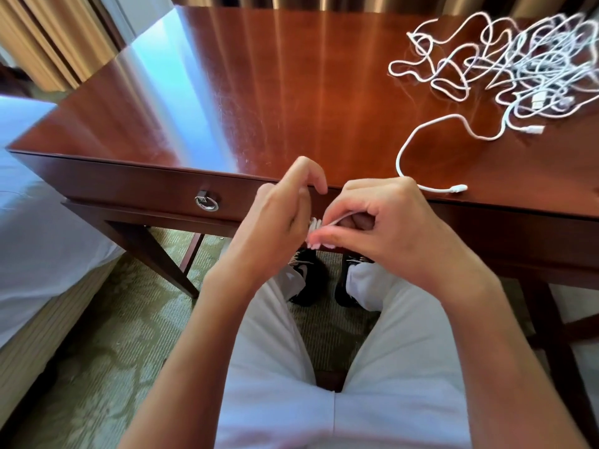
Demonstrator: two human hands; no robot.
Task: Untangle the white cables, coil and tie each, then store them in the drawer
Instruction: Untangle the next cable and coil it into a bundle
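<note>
One small coil [315, 225] of white cable sits between my hands at the table [291, 92] edge: my left hand [278, 218] holds the bundle while my right hand [382, 228] pinches its loose end, so I judge I am on the tying step. Next I must wrap that end tight and tuck it in. Remaining tangled cables [505, 66] lie far right on the table, and the drawer [146, 186] below looks closed
</note>
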